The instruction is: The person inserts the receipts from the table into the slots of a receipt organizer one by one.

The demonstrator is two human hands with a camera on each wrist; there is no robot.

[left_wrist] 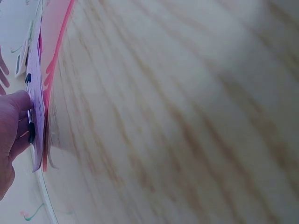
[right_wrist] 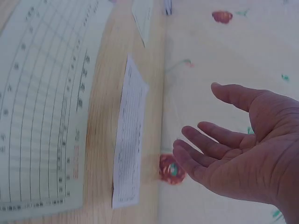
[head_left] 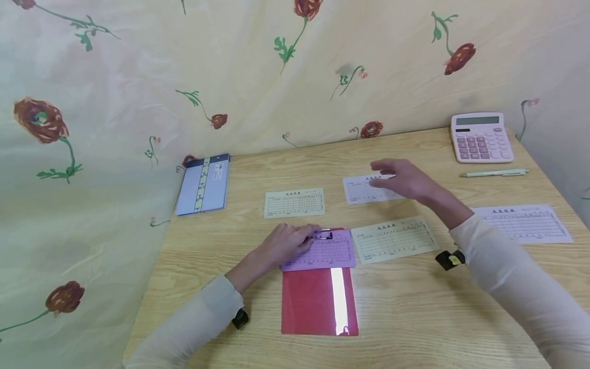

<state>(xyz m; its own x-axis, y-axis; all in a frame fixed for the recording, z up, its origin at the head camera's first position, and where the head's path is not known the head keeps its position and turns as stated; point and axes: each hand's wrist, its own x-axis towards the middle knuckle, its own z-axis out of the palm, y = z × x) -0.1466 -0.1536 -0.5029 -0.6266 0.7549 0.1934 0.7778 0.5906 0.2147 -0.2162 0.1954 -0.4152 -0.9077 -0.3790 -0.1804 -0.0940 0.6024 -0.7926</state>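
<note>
A red clipboard (head_left: 306,302) lies on the table with purple printed forms (head_left: 338,253) at its top end, under its metal clip (head_left: 328,234). My left hand (head_left: 287,243) is at that clip, thumb and fingers bent around it; part of the clip is hidden by the hand. In the left wrist view the purple forms (left_wrist: 38,102) show edge-on beside the thumb. My right hand (head_left: 403,179) hovers over a white form (head_left: 356,190) toward the back, holding nothing. Its fingers are spread and loosely bent in the right wrist view, apart from the white form (right_wrist: 128,154).
Right of the clipboard lies a pale green form (head_left: 394,241); a pale yellow one (head_left: 294,203) is behind it. Farther right are another white form (head_left: 525,223), a pen (head_left: 495,173) and a calculator (head_left: 481,138). A blue-grey packet (head_left: 203,184) lies at back left, near the flowered curtain (head_left: 258,77).
</note>
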